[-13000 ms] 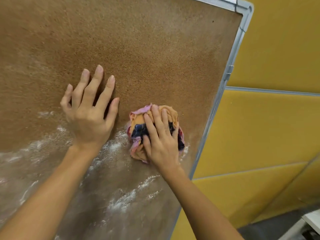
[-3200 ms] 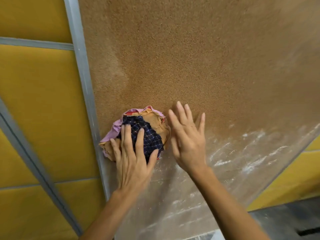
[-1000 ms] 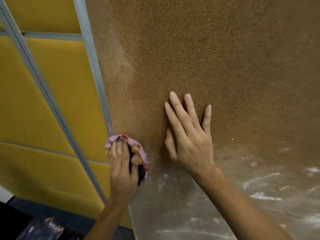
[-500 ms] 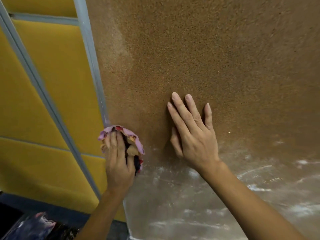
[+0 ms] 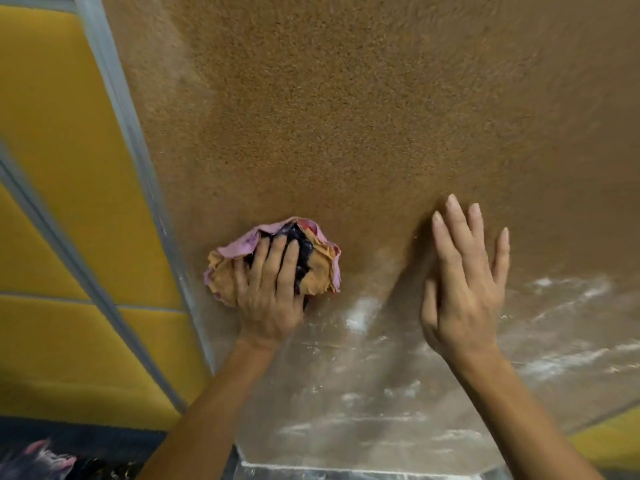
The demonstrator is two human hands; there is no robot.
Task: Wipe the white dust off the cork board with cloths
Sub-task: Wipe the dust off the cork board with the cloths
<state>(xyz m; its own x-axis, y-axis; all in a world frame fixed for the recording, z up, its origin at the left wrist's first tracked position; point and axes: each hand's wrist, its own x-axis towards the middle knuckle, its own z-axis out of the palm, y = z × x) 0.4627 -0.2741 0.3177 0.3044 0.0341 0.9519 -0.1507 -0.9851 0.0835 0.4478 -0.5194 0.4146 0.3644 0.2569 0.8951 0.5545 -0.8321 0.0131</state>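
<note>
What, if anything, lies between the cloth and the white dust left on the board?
Nothing visible. The left hand holds the bunched cloth on the cork board; the nearest white dust lies bare just below-right of it. The right hand rests flat farther right, beside that patch.

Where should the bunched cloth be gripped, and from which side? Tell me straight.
Grip the bunched cloth over its domed outer face, coming from below, as the left hand does: fingers across the dark middle fold, palm at the lower edge. It is a soft wad against the cork board, so only that face is free, and the metal frame crowds its left.
</note>
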